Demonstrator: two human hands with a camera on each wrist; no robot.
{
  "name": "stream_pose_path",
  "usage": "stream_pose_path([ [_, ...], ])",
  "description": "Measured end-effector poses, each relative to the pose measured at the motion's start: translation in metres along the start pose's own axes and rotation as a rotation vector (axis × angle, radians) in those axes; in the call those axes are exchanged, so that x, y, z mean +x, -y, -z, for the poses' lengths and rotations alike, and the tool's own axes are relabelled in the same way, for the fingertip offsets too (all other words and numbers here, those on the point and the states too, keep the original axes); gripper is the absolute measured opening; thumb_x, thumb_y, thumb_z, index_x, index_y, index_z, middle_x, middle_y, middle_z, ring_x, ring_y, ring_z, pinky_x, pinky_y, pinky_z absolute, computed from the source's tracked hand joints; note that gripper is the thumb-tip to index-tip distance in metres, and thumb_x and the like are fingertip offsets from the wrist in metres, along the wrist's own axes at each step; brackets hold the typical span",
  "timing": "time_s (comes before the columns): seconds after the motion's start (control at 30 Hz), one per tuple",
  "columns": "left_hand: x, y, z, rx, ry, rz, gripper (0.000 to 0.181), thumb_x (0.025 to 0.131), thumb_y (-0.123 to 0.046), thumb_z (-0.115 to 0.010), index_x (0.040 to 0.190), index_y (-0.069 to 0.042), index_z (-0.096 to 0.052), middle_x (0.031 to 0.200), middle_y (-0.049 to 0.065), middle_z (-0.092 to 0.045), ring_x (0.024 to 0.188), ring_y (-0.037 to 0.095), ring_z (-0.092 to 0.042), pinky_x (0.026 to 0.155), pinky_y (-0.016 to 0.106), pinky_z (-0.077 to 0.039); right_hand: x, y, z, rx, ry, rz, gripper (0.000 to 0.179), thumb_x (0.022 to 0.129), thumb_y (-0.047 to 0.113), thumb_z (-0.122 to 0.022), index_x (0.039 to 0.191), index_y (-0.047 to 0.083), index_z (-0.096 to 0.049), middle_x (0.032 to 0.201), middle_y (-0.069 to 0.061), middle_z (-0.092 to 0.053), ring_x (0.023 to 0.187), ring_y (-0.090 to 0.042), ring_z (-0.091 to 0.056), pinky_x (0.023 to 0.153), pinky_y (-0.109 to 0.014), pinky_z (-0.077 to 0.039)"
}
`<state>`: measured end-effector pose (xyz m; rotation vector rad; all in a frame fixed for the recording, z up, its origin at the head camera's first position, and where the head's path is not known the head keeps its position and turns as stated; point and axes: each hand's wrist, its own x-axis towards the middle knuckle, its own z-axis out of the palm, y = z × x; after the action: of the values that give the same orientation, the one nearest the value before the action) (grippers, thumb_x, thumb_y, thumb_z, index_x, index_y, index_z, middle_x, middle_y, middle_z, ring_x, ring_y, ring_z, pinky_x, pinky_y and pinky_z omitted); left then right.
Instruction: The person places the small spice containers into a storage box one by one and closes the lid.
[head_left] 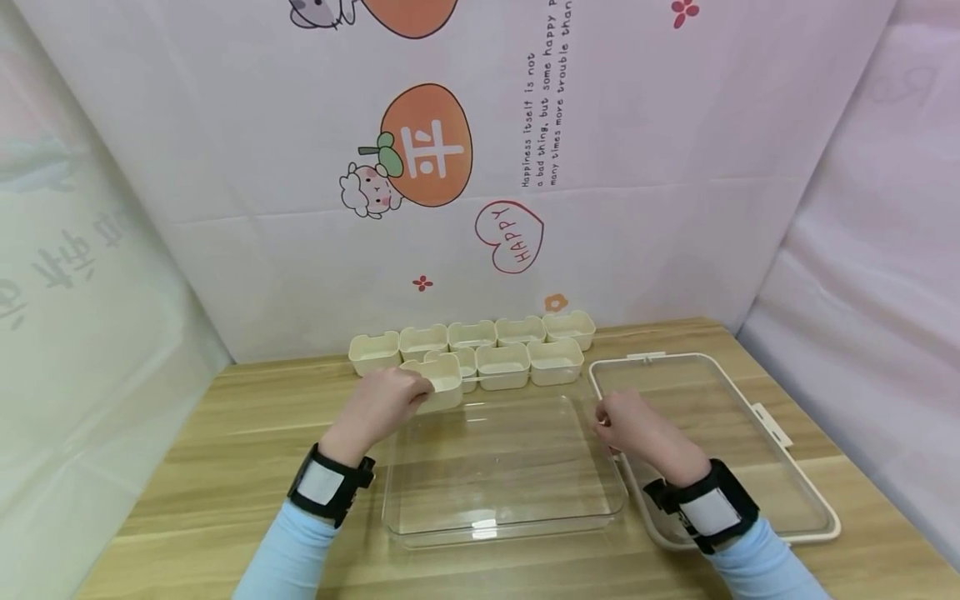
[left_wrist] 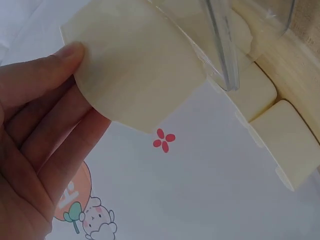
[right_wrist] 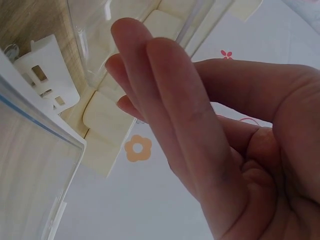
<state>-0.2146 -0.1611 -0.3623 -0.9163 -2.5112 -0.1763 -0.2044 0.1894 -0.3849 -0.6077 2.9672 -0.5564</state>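
Note:
In the head view my left hand [head_left: 387,402] pinches a small cream bin [head_left: 441,385] by its wall, over the back left corner of a clear plastic box [head_left: 502,475]. The left wrist view shows the bin's smooth side [left_wrist: 135,65] between thumb and fingers [left_wrist: 65,130]. My right hand [head_left: 637,429] is by the box's right rim, its fingers [right_wrist: 185,100] loosely bent with nothing held. Beside it lies a clear lid [head_left: 720,433] with a cream frame and side clips, partly covered by my right forearm.
Behind the box, two rows of similar cream bins [head_left: 502,367] stand on the wooden table [head_left: 217,467], close to the printed cloth [head_left: 300,275] that hangs at the back. More cloth hangs at both sides. The lid's clip [head_left: 772,425] juts out on its right edge.

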Motion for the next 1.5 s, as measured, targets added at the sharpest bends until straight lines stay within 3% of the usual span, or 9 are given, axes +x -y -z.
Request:
stream_pose_path([
  [0.23,0.004,0.001,0.002,-0.033,0.089,-0.046,0.029,0.079,0.001,-0.067,0.06,-0.016,-0.053,0.058,-0.009,-0.037,0.054,0.004,-0.03,0.051,0.017,-0.026,0.0,-0.001,0.0,-0.004,-0.01,0.023,0.019,0.084,0.004,-0.06,0.066,0.004,-0.066,0.049,0.004,-0.057,0.044,-0.005,-0.052,0.045,-0.02,-0.042],
  [0.67,0.009,0.003,0.003,-0.067,0.186,-0.103,0.035,0.077,0.006,-0.061,0.058,-0.017,-0.042,0.058,-0.01,-0.027,0.054,0.003,-0.027,0.051,0.017,-0.023,0.0,-0.002,0.0,-0.031,-0.042,0.045,0.021,0.083,0.003,-0.061,0.063,0.004,-0.065,0.05,0.001,-0.057,0.04,-0.004,-0.05,0.043,-0.019,-0.041],
  [1.23,0.007,0.002,-0.01,-0.052,0.247,-0.158,0.044,0.071,0.011,-0.054,0.056,-0.02,-0.026,0.06,-0.009,-0.014,0.053,0.004,-0.017,0.05,0.017,-0.015,0.0,-0.001,0.0,-0.036,-0.036,0.03,0.023,0.084,0.003,-0.06,0.062,0.006,-0.063,0.049,0.002,-0.055,0.041,-0.005,-0.05,0.043,-0.02,-0.04],
  [1.5,0.007,0.004,-0.017,-0.05,0.286,-0.166,0.046,0.068,0.012,-0.055,0.055,-0.02,-0.025,0.057,-0.009,-0.017,0.051,0.003,-0.017,0.048,0.016,-0.015,0.0,0.0,0.0,-0.028,-0.023,0.014,0.021,0.083,0.003,-0.059,0.064,0.004,-0.065,0.051,0.001,-0.056,0.042,-0.006,-0.051,0.043,-0.02,-0.041],
])
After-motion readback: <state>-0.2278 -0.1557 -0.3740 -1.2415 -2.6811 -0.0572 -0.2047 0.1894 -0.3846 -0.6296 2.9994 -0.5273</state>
